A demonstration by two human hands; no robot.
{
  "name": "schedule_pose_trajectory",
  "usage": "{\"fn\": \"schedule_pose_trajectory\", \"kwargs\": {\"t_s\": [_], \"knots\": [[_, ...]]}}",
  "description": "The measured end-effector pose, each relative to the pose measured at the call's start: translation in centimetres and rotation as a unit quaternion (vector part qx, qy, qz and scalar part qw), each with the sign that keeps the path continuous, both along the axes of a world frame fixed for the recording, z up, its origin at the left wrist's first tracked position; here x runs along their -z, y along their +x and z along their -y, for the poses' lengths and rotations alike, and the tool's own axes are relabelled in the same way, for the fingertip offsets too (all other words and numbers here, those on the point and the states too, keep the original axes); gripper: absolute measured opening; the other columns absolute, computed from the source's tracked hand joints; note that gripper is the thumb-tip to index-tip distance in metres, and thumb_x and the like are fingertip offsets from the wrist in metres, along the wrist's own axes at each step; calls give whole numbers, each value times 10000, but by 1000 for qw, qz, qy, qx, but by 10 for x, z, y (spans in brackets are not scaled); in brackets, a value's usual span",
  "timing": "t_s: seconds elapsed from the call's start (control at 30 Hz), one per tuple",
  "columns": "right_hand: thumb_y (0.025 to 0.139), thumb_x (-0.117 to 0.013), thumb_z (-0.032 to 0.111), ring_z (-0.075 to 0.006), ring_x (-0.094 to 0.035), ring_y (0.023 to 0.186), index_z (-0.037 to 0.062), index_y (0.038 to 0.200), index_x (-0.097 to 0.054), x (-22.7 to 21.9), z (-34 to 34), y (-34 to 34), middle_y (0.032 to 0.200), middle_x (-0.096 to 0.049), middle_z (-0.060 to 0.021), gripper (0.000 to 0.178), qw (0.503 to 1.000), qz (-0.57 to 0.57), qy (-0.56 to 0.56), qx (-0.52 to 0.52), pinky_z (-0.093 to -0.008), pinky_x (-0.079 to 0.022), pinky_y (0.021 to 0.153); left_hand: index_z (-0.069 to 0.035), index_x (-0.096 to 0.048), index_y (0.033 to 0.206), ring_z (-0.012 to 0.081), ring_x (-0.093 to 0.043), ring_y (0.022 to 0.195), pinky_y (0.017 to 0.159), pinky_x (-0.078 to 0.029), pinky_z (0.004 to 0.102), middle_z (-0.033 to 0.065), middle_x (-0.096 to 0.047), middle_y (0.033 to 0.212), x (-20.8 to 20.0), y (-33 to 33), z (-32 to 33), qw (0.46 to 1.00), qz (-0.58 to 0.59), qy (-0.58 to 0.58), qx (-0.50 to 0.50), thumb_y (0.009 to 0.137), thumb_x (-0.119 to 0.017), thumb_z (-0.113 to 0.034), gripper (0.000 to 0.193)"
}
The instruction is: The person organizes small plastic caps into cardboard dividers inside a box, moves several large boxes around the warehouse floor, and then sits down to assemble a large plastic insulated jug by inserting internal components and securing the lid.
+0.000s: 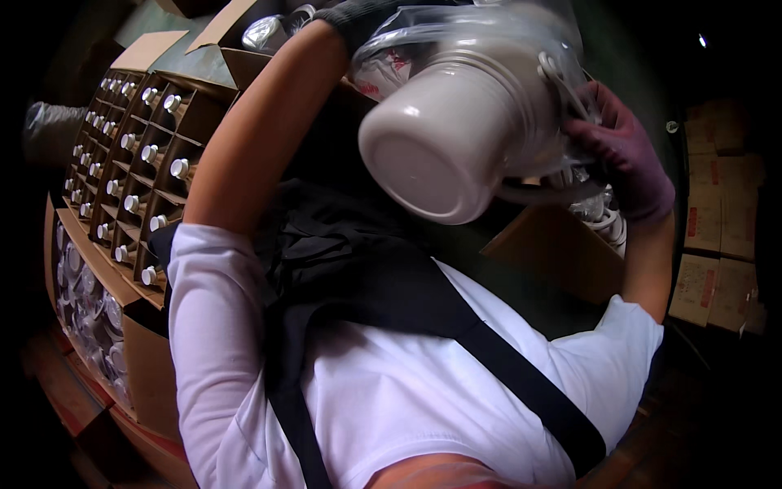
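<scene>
A large off-white plastic jug (440, 138) with a round base tilts toward me at the upper middle. Clear plastic film (391, 61) wraps around its far part. My right hand (627, 155), in a purple glove, is closed at the jug's right side, by a white loop-shaped handle (560, 81) and some of the film. In a dark grey glove, my left hand (362, 18) reaches up to the film's left edge; its fingers are hidden behind the film and the top edge of the picture.
At left, a divided carton (159, 122) holds several white-capped bottles. Below it is a carton of wrapped clear and white items (85, 301). An open box flap (562, 257) lies under the jug, beside wrapped white parts (603, 216). Stacked cardboard boxes (717, 208) stand at right.
</scene>
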State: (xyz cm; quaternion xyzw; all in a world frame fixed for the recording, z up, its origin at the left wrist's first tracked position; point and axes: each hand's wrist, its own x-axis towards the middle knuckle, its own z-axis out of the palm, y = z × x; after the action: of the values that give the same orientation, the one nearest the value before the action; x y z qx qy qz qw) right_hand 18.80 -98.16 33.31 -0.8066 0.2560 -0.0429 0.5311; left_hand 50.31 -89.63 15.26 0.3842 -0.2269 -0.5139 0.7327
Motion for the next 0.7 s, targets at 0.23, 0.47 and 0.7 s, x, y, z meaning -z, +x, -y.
{"fn": "schedule_pose_trajectory", "kwargs": {"t_s": [0.23,0.47,0.7], "knots": [[865,-601,126,-53,-561,591,60,1207,-504,17,-13,-26,945,-616,-10,361,985,85,97,115,-160,-414,427,-104,-531,1153,115,-588,781,643,-493,233,58,-594,929,12,-28,40,990,-37,95,93,922,-550,-160,239],[938,-500,134,-212,-564,1110,28,1311,-496,47,25,-17,1257,-542,-106,388,955,271,24,120,-353,-518,886,-101,-541,1110,117,-589,769,647,-501,246,55,-590,907,7,-26,42,982,-54,142,113,925,-552,-217,219],[925,-506,76,-134,-602,724,26,1276,-526,101,30,-29,1034,-622,-119,355,940,219,172,194,-266,-540,644,-97,-551,1068,118,-590,757,651,-509,260,53,-586,886,9,-34,53,976,-61,157,140,928,-554,-274,226]]}}
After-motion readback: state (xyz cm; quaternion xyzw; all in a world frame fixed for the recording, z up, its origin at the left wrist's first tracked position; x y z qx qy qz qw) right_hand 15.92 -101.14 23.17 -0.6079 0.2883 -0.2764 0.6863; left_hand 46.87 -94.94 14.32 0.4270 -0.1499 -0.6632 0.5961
